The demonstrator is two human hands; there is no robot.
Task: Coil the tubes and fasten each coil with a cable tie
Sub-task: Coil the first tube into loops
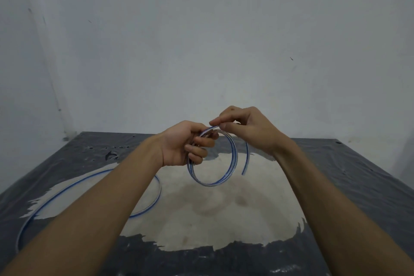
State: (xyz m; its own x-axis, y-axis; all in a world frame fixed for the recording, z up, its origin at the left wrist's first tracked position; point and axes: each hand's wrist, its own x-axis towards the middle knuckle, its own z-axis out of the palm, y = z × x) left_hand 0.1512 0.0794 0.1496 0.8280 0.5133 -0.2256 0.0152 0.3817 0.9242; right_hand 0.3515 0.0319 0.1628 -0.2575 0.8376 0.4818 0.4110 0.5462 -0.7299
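A clear tube with a blue stripe is wound into a small coil held above the table. My left hand grips the coil's left side, fingers closed around the loops. My right hand pinches the tube at the top of the coil between thumb and fingertips. The tube's loose end hangs down to the right of the coil, below my right wrist. A second tube of the same kind lies in a wide loose arc on the table at the left, partly hidden under my left forearm. No cable tie is visible.
The table has a dark plastic sheet, worn through to a pale patch in the middle. A plain grey wall rises just behind the table's far edge.
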